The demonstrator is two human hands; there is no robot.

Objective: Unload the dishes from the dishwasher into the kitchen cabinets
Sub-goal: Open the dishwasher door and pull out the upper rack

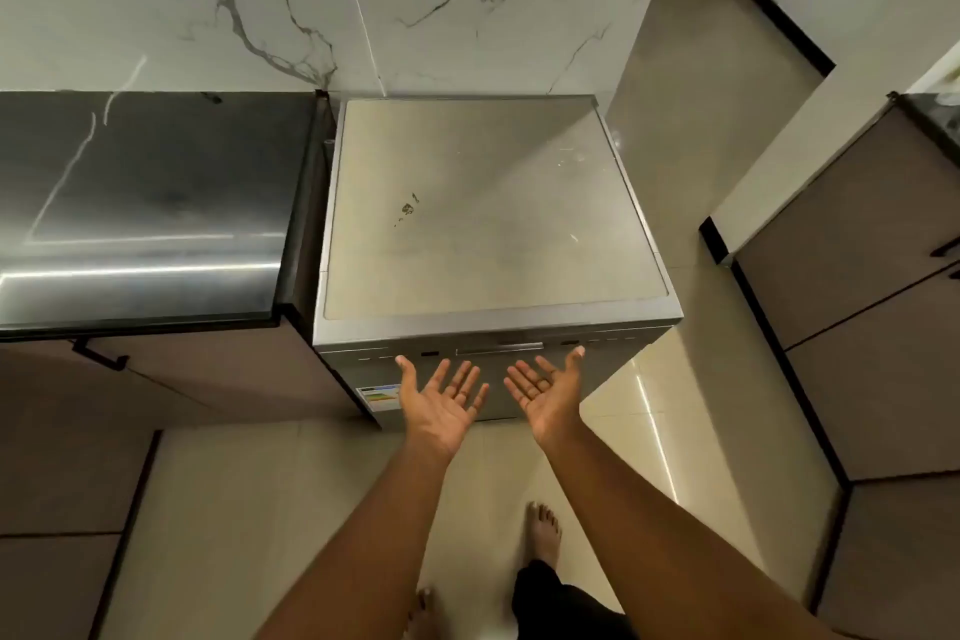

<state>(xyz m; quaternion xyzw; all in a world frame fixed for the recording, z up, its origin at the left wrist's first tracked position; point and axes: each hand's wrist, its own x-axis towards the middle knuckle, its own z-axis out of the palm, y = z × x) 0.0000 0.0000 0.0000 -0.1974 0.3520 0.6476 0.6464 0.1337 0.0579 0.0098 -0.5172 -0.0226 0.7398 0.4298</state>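
The grey, box-shaped metal dishwasher (pixel 488 224) stands at the centre of the view with its door shut, a marble-patterned wall at 12 o'clock behind it. The left hand (pixel 440 403) and right hand (pixel 546 395) hover palm-up at 6 o'clock of its control strip, fingers spread wide, holding nothing. A dark glossy counter surface (pixel 140 208) lies at 9 o'clock; brown cabinets (pixel 878 327) stand at 3 o'clock.
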